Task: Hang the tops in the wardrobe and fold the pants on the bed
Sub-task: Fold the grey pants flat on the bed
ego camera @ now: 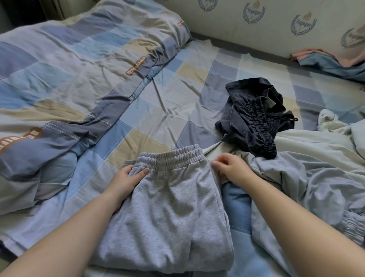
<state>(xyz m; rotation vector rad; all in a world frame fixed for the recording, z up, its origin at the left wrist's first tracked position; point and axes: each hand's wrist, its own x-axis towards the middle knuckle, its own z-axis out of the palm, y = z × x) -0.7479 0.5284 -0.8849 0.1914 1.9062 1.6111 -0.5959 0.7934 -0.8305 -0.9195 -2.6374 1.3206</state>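
Hands: two, a left hand and a right hand, both laid at the waistband.
Grey sweatpants: one pair, spread flat between and under the fingers.
Dark navy pants: one pair, bunched up beyond the right fingers.
Pale garments: a heap to the right of the right fingers; the number cannot be counted.
Checked duvets: one, beyond the left fingers.
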